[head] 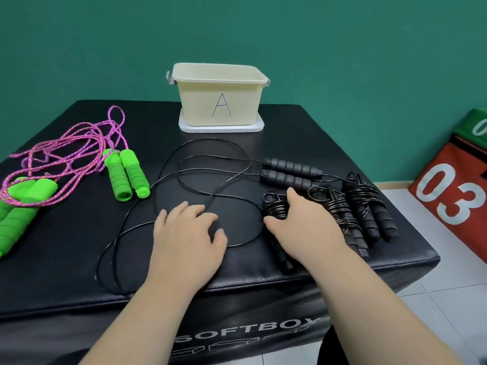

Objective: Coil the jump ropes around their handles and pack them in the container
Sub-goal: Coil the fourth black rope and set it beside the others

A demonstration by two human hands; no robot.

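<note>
right hand (305,225) lies over the nearest coiled black rope (275,209), thumb out at the coil's left side, forefinger straight along it, other fingers hidden; cannot tell if it clamps the bundle or just rests on it. left hand (184,233) flat and relaxed, fingers spread, holding nothing, tips down on the soft box (66,259) by a crossing of the loose black rope (213,139). that rope's cord sprawls in loops over the middle of the box top, its two black handles (290,171) side by side just beyond the right hand. second bundle (345,219) and third bundle (366,201), both coiled black, sit just right of the hand near the box's right edge. container (221,101), cream, marked a, upright at the far edge on a white lid (189,129), well apart from both hands. pink ropes (68,155) uncoiled at left, one pair of green handles (126,172) near the loose cord, the other pair (18,206) at the left edge. red box (448,193) marked 03 on the tiled floor at right
</note>
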